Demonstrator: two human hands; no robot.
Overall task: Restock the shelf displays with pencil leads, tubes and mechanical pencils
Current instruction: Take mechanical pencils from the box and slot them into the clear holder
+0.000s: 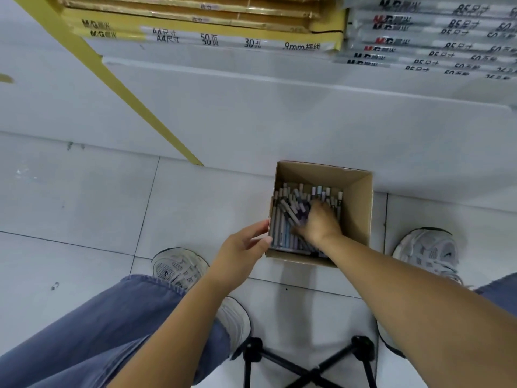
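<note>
Loosely heaped, the mechanical pencils [282, 231] lay in the cardboard box [361, 208], lower centre of the frame. My right hand [317, 222] curled round a bunch; my left hand [240, 247], fingers straight, touched the box's wall. Gathering them parallel seemed wisest.

We got bright, cool, even overhead light; the open brown cardboard box [361, 208] threw a soft shadow toward us. Wide-angle warp bent the edges. The right hand [319, 224] inside was motion-blurred.
</note>
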